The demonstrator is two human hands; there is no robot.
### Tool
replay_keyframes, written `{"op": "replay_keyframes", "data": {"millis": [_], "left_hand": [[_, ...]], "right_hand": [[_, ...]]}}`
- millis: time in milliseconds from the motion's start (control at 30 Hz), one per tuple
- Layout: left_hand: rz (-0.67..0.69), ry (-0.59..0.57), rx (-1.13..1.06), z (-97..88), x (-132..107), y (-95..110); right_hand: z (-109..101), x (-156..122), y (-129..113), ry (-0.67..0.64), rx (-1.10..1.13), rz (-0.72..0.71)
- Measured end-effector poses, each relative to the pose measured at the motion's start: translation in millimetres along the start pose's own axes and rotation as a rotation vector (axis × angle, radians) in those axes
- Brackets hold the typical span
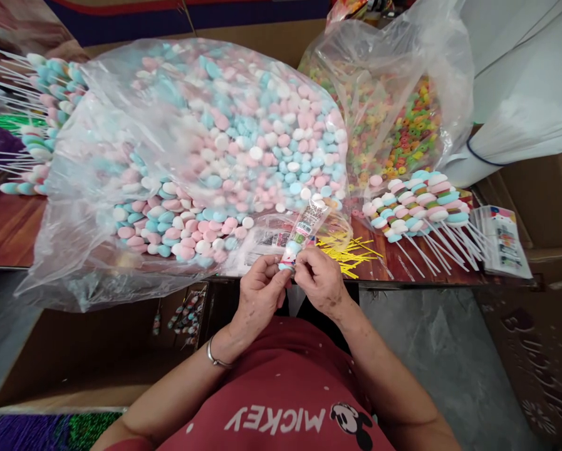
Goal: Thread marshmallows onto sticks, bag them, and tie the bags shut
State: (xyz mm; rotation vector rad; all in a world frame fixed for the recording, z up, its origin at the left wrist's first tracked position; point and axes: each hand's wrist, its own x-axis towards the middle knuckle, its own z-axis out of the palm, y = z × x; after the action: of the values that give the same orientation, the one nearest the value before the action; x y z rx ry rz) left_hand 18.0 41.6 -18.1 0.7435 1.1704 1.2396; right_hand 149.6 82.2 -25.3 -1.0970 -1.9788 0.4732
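Red shirt (281,376), hands (322,282) pinching clear packet (306,224), long axis slanting away, far end rightward

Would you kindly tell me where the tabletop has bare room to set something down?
One bare patch of tabletop lies at far left, between the left skewers and the big candy bag. A narrow one separates the yellow ties from the right skewers. The middle is crowded around the wrapped candy.
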Motion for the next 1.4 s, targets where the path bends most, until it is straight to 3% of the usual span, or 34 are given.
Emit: {"op": "replay_keyframes", "data": {"millis": [233,500,667,800,1167,1400], "left_hand": [[0.060,0.038,0.046,1.0,4.6,-5.8],[0.095,0.094,0.071,1.3,4.7,-6.2],[-0.057,0.042,-0.193,2.7,3.3,5.7],[-0.145,0.043,-0.268,0.9,6.4,9.3],[-0.030,0.231,-0.195,8.2,3.2,0.6],[0.071,0.209,-0.165,4.7,4.4,-0.5]], "right_hand": [[7.1,-6.8,0.2,0.080,-0.295,-0.234],[8.5,-7.5,2.4,0.041,-0.262,-0.289],[7.8,0.4,6.9,0.110,-0.161,-0.212],[10.4,2.9,6.9,0.112,-0.150,-0.238],[10.3,1.7,2.6,0.041,-0.326,-0.499],[12.1,3.4,5.9,0.117,-0.143,-0.367]]}}
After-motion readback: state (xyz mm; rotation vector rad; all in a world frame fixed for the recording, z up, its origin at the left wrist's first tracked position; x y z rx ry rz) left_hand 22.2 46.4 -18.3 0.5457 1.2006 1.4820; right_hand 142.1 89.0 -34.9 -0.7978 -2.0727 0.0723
